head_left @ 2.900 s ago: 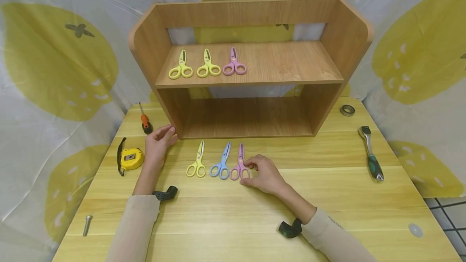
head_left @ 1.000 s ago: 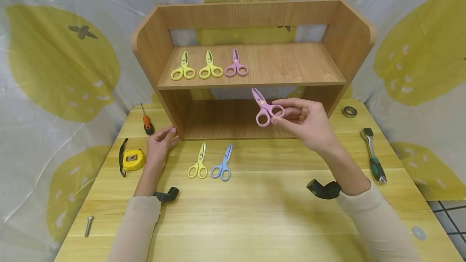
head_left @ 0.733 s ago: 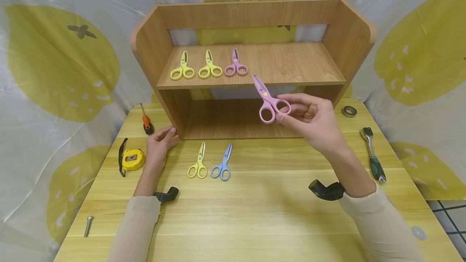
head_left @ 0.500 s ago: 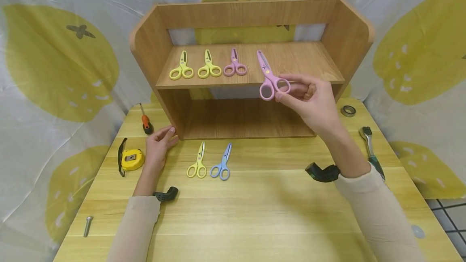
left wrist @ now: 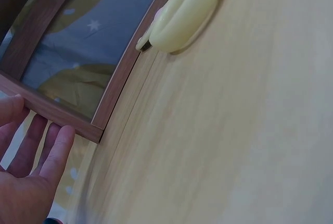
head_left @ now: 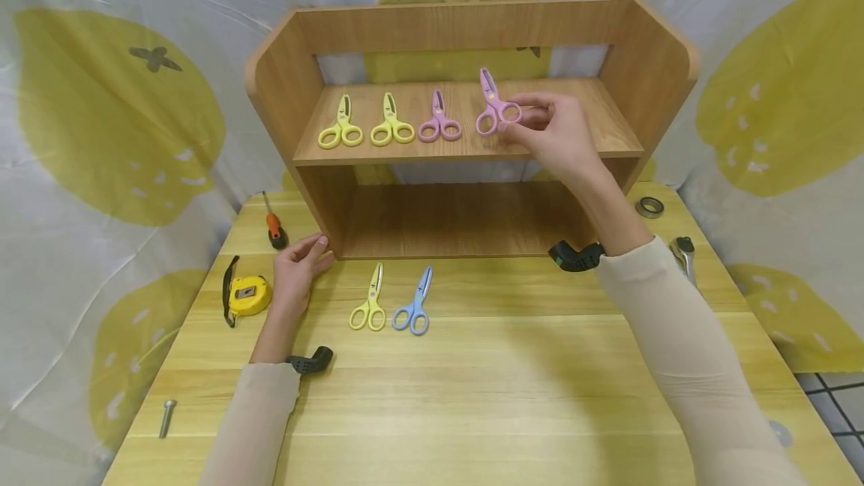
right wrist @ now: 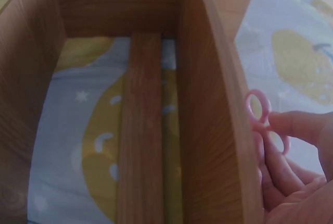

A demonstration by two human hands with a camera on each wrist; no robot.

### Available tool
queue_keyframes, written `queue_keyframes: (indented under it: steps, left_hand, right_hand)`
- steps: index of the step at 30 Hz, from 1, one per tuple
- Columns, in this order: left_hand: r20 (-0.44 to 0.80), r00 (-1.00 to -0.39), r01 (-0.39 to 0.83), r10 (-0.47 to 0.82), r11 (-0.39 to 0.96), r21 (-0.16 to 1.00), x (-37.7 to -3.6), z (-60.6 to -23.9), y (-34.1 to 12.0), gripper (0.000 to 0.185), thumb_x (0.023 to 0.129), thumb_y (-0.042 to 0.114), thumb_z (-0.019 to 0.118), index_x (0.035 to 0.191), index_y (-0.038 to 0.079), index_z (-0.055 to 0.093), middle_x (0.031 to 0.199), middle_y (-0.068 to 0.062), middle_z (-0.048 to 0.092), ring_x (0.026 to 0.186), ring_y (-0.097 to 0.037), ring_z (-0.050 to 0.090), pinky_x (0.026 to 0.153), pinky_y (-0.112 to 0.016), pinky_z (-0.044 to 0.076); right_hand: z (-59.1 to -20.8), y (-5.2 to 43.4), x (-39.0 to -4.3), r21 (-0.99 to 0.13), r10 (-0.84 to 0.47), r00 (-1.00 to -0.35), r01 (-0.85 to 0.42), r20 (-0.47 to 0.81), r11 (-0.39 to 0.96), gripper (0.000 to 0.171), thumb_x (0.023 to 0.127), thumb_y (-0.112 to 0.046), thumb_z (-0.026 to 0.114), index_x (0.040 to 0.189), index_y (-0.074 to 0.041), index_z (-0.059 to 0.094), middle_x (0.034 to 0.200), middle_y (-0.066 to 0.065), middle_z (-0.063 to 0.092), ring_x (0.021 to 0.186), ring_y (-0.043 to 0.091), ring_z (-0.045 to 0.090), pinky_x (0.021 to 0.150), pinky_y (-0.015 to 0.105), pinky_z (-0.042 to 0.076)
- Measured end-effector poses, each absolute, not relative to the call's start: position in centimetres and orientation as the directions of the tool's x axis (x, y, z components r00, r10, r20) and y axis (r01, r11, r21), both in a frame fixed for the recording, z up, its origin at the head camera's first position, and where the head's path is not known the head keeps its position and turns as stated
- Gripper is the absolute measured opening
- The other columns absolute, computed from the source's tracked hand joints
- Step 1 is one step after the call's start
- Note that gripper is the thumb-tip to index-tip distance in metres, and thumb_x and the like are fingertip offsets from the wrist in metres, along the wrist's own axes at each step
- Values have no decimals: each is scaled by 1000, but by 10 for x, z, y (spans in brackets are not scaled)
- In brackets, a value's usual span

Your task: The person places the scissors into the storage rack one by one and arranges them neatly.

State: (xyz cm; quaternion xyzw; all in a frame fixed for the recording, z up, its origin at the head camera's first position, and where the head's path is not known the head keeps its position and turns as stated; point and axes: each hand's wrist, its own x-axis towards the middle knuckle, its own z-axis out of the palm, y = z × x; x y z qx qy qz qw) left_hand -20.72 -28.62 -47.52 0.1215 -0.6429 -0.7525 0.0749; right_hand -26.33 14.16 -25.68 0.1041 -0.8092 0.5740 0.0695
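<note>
In the head view my right hand (head_left: 556, 133) pinches a pair of pink scissors (head_left: 493, 102) by one handle ring, blades pointing away, at the upper shelf. Left of them on that shelf lie another pair of pink scissors (head_left: 439, 118) and two pairs of yellow scissors (head_left: 391, 122). The right wrist view shows the held scissors' pink rings (right wrist: 258, 105) between thumb and fingers, beside the shelf board. My left hand (head_left: 294, 268) touches the lower left corner of the wooden shelf unit (head_left: 466, 156); in the left wrist view its fingers (left wrist: 57, 153) lie loosely against the frame.
On the table, in front of the shelf unit, lie yellow scissors (head_left: 368, 302) and blue scissors (head_left: 414, 306). A screwdriver (head_left: 273, 223), tape measure (head_left: 247, 295) and bolt (head_left: 166, 418) lie at left. At right are a metal ring (head_left: 649, 207) and a ratchet (head_left: 684, 250), partly hidden by my right sleeve.
My right hand has lifted the pink scissors off the table, from beside the blue pair, and carried them up to the upper shelf. The left hand has stayed at the shelf corner.
</note>
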Motion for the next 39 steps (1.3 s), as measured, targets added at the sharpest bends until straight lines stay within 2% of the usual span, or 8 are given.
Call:
queue_keyframes:
  steps: [4, 9, 17, 27, 33, 39]
  left_hand:
    - [-91, -959, -49, -267, -162, 986, -207, -475, -286, 42, 97, 16, 72, 133, -5, 65, 113, 0, 70, 105, -14, 71, 96, -35, 61]
    - [-91, -960, -48, -266, -166, 985, -207, -474, -285, 43, 97, 16, 72, 133, -6, 65, 112, 0, 70, 104, -13, 71, 96, -35, 61]
    - [-77, -958, -39, -276, -139, 990, -206, -475, -285, 37, 96, 17, 73, 128, -2, 69, 111, 1, 70, 103, -13, 71, 94, -35, 62]
    - [-72, -958, -30, -278, -151, 988, -206, -475, -285, 36, 96, 17, 73, 127, -2, 70, 111, 0, 70, 104, -14, 71, 97, -37, 60]
    - [-83, -956, -42, -282, -148, 988, -206, -475, -285, 38, 97, 18, 73, 128, -2, 69, 112, 0, 70, 104, -13, 71, 97, -36, 61]
    - [-76, -957, -35, -279, -150, 988, -206, -475, -286, 36, 96, 16, 73, 127, -3, 69, 111, 0, 70, 102, -12, 71, 96, -36, 61]
  right_hand:
    - [-257, 142, -272, -888, -120, -967, -254, 225, 384, 44, 89, -21, 83, 129, -9, 71, 88, -3, 76, 77, 6, 69, 55, 16, 54]
    - [-256, 140, -280, -840, -159, -965, -260, 209, 476, 44, 91, -27, 81, 129, -8, 71, 92, -2, 74, 80, 6, 66, 59, 16, 53]
    - [-256, 139, -279, -747, -220, -953, -301, 209, 593, 36, 91, -29, 79, 117, -4, 75, 86, 3, 62, 78, 13, 53, 55, 18, 46]
    - [-250, 140, -281, -754, -254, -958, -264, 133, 601, 40, 91, -30, 79, 121, -4, 73, 89, 1, 67, 77, 9, 57, 57, 19, 48]
    - [-253, 143, -277, -756, -227, -960, -269, 163, 596, 53, 91, -34, 79, 134, -5, 66, 114, 9, 65, 97, 16, 56, 75, 22, 50]
    - [-264, 149, -258, -801, -180, -942, -335, 283, 497, 52, 91, -29, 81, 134, -5, 65, 123, 12, 65, 107, 18, 60, 96, 28, 56]
